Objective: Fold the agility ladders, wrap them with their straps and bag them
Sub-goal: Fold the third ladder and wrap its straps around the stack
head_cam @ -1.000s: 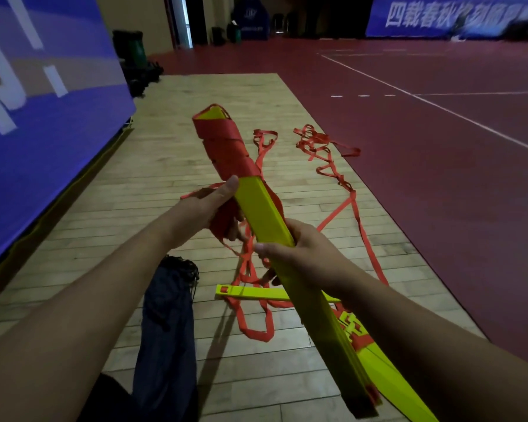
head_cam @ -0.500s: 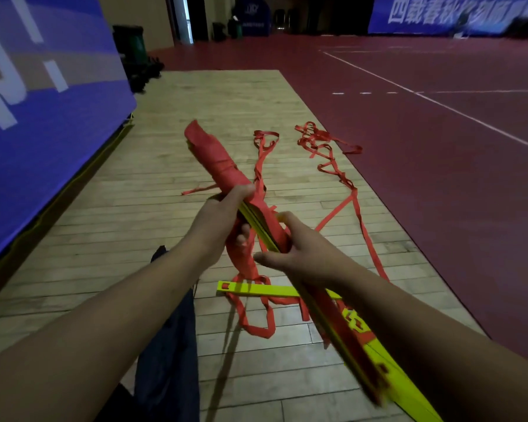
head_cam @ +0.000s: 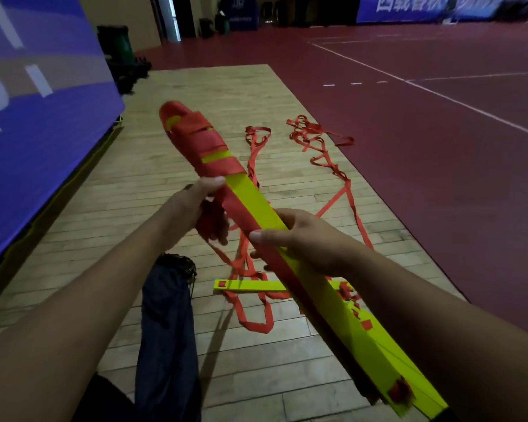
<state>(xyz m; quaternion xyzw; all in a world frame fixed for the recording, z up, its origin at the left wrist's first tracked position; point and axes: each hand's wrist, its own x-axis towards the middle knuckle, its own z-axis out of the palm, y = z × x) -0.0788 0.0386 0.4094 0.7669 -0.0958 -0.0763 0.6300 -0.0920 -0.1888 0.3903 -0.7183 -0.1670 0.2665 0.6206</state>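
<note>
Both hands grip a stack of yellow rungs [head_cam: 258, 205] held above the wood floor [head_cam: 110, 214]: left hand [head_cam: 192, 208] at the red strap [head_cam: 201, 141] wrapping, seemingly pinching it; right hand [head_cam: 299, 236] nearer.

Your left hand [head_cam: 192, 208]: fingers mostly hidden behind rung bundle [head_cam: 250, 199]. Your right hand [head_cam: 311, 239]: fingertips hidden under it. Dark bag [head_cam: 165, 315] cut off at bottom edge. Far banner [head_cam: 424, 7] lettering cropped, blurred.
</note>
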